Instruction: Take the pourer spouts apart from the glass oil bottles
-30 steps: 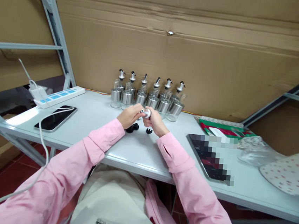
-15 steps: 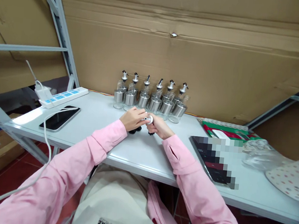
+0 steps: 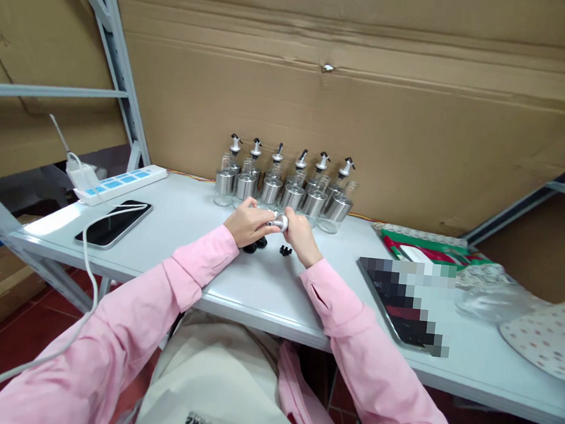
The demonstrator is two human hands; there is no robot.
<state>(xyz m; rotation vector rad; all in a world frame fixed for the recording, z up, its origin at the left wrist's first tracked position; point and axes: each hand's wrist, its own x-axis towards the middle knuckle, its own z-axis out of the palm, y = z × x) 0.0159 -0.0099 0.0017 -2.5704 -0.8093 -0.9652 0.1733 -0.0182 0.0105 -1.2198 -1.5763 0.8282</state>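
Spout point(image 3: 281, 223) stays held, right hand point(image 3: 301, 234) uncovering small black pieces point(image 3: 285, 251).

A single wide view comes from a camera worn on the person's head, facing forward and tipped down. It looks from above the forearms — the pink sleeves point(image 3: 116, 329) stretch up from the lower corners — and over the pale garment point(image 3: 216, 379) at the bottom edge. The left hand point(image 3: 247, 226) and right hand point(image 3: 303, 236) sit near the centre, fairly close to the lens. The white tabletop point(image 3: 264, 293) spans the frame, and behind it cardboard point(image 3: 331, 120) fills the top.
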